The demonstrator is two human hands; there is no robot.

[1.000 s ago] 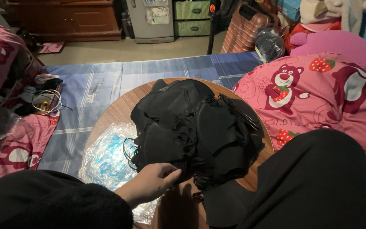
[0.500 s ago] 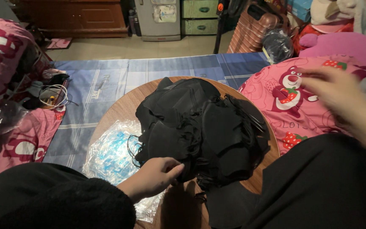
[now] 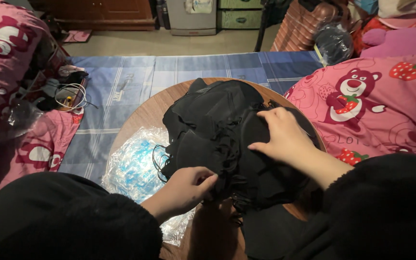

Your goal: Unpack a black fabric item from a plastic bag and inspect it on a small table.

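Observation:
A heap of black cloth pieces (image 3: pixel 217 120) lies on a round wooden table (image 3: pixel 143 115). My left hand (image 3: pixel 186 188) pinches the near edge of the heap, fingers closed on the black cloth. My right hand (image 3: pixel 280 135) rests flat on top of the heap at its right side, fingers spread and pressing down. Both arms wear black fleece sleeves. A crumpled clear plastic bag with blue print (image 3: pixel 136 168) lies on the table to the left of the heap, partly under it.
A blue checked mat (image 3: pixel 121 82) covers the floor behind the table. Pink bedding with a bear print (image 3: pixel 376 106) is at the right, more pink fabric and tangled cables (image 3: pixel 68 96) at the left. A cabinet, drawers and a suitcase stand along the far wall.
My right hand has come down from the upper right and now lies on the black cloth heap. My left hand stays at the heap's near edge.

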